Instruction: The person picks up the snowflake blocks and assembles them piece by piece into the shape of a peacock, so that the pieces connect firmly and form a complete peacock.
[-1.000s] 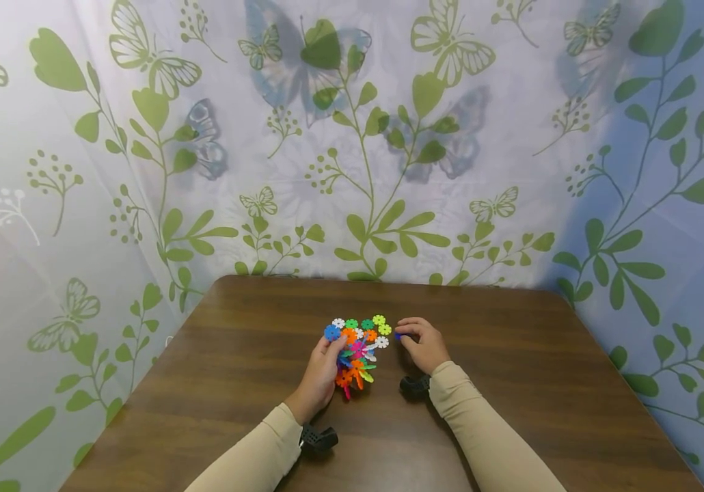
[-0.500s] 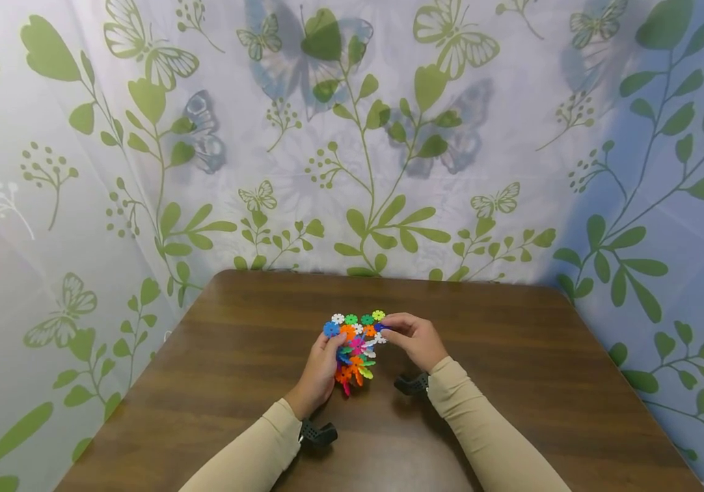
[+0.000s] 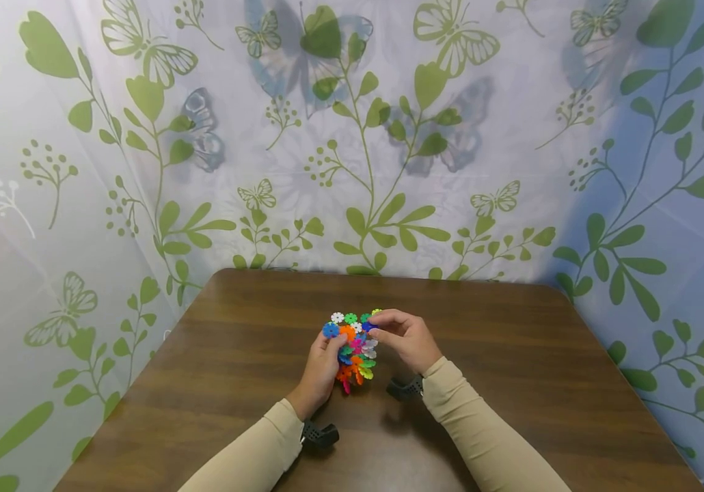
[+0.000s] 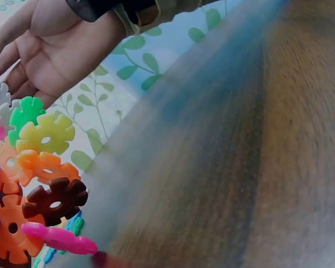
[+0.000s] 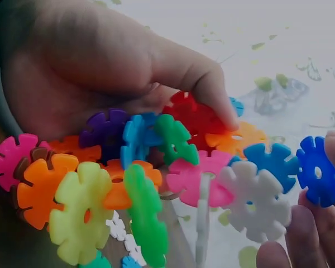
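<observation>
My left hand (image 3: 317,374) holds a cluster of interlocked flower-shaped plastic discs (image 3: 357,347) above the table, its thumb over the near side. In the right wrist view the cluster shows red (image 5: 194,120), pink (image 5: 192,181), orange, yellow, green and white (image 5: 255,201) discs. My right hand (image 3: 410,339) pinches a dark blue disc (image 5: 320,171) between thumb and fingers. That disc sits right beside a lighter blue disc (image 5: 273,164) at the cluster's edge; whether their slots engage, I cannot tell. The left wrist view catches the right palm (image 4: 61,58) beyond the cluster.
Loose flower discs, including a white one (image 3: 337,318) and a green one (image 3: 350,318), lie on the brown wooden table (image 3: 499,355) behind the cluster. Black camera mounts (image 3: 320,435) hang at both wrists. A patterned cloth (image 3: 303,225) stands along the table's back edge.
My right hand has moved left with the dark blue disc, from beside the loose discs to the cluster's edge. The left hand has kept its hold with little motion.
</observation>
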A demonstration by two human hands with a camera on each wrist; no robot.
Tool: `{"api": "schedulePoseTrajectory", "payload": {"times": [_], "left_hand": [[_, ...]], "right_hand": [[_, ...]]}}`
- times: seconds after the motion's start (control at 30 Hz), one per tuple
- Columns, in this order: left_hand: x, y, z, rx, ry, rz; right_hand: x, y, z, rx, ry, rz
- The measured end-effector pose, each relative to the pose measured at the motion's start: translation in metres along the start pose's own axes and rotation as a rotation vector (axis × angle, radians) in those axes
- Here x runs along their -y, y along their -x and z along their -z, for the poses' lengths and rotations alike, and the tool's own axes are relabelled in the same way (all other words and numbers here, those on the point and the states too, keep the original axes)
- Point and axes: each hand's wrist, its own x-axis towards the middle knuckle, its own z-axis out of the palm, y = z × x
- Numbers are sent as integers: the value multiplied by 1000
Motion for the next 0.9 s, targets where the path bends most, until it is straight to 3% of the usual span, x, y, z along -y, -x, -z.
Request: {"api": "schedulePoseTrajectory", "payload": {"times": [0.23, 0.57, 0.77, 0.9], "left_hand": [[-2, 2, -1, 25, -101, -89], [-2, 4, -1, 30, -195, -201], [-1, 4, -1, 56, -198, -213], [-1, 4, 0, 57, -203, -197]], "right_hand": [[1, -1, -4, 27, 81, -5], [7, 1, -9, 39, 68, -38], [8, 1, -12, 20, 67, -55], [5, 2, -16, -28, 27, -112]]}}
